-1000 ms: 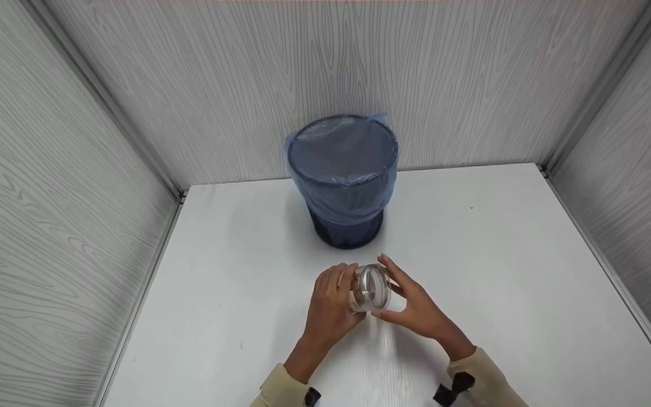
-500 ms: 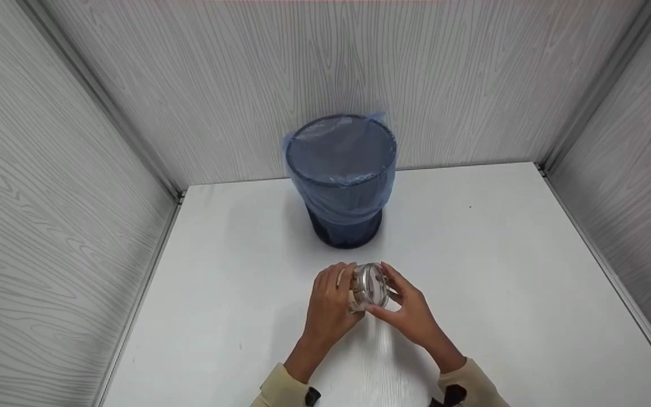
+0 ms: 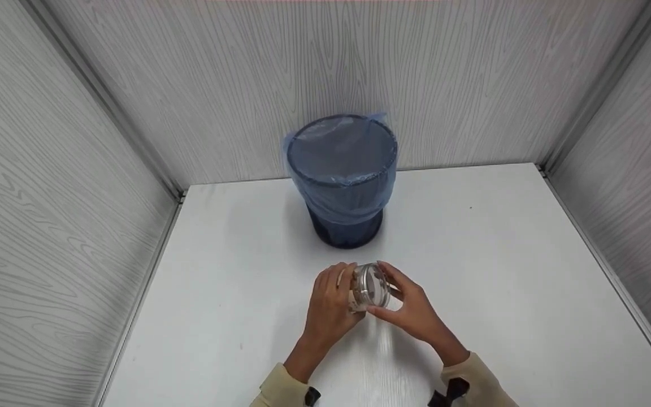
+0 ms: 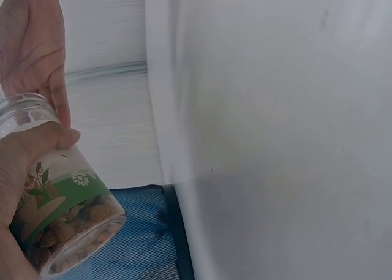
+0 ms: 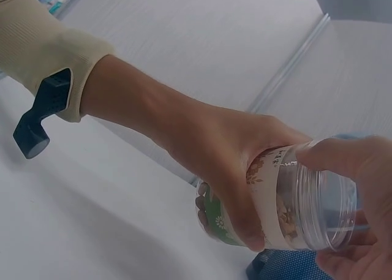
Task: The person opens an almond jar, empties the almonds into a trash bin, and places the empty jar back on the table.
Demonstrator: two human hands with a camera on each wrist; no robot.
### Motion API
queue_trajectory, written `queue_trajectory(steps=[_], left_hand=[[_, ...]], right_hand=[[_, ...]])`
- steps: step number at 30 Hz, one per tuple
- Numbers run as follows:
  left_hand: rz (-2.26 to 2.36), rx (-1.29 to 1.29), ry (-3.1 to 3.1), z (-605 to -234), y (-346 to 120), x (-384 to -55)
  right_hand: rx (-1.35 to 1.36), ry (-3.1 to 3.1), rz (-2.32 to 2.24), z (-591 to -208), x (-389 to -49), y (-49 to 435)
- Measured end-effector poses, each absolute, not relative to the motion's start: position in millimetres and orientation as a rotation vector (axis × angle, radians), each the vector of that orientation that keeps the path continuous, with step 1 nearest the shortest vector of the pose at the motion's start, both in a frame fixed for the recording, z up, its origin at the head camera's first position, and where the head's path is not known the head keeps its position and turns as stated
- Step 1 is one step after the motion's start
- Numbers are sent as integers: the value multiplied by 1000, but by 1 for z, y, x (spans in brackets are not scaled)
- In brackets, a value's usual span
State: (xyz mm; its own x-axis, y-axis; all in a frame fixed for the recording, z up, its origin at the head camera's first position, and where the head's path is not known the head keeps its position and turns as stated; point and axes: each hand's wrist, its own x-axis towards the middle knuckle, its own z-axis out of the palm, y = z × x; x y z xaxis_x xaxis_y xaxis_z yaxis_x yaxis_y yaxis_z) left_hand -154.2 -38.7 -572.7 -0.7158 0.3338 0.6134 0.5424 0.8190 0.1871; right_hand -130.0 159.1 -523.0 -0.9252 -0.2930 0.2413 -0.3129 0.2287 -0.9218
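Head view: A person's left hand [image 3: 330,305] grips the body of a see-through cylindrical jar with a green-and-white printed label [image 3: 368,288], fingers wrapped over its side, while the right hand [image 3: 413,308] curls thumb and fingers around the jar's clear, ringed top. The jar lies tipped over in their hold, its round top facing right, over a plain white tabletop [image 3: 500,254]. Just beyond the hands stands a round, dark mesh bin [image 3: 348,233], a translucent blue plastic bag [image 3: 345,200] drawn over its rim. Two beige sleeves [image 3: 281,387] with black fittings [image 3: 455,390] at the cuffs reach in from below; grey wood-grain panels [image 3: 472,85] rise around the table.

Left wrist view: The left thumb presses across the label, which bears a white daisy [image 4: 80,179] on its green band. Brown nuts [image 4: 79,222] show through the jar near its base. The right hand's fingers are at the top end, partly hidden.

Right wrist view: The right thumb touches the ringed top from above, its fingers bent beneath; the left hand clasps the middle.
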Motion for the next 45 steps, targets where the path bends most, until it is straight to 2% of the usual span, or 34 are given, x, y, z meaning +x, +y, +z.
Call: queue_trajectory(steps=[7,16,34,45], left_hand=[[-476,-650,-2419,-573,-38,-155],[-515,-661,-2407,-572,-40,-156],[-513,-615,-2452,-572,-44,-155],[-517,-611,-2453,-572,-44,-153]], right_hand=[[711,-2461,1781,-548,-144,170],[832,-2426,1761,-548,-149,177],[798,-2368,1835,-541,-145,183],[710,-2313,1980,-564,-145,190]])
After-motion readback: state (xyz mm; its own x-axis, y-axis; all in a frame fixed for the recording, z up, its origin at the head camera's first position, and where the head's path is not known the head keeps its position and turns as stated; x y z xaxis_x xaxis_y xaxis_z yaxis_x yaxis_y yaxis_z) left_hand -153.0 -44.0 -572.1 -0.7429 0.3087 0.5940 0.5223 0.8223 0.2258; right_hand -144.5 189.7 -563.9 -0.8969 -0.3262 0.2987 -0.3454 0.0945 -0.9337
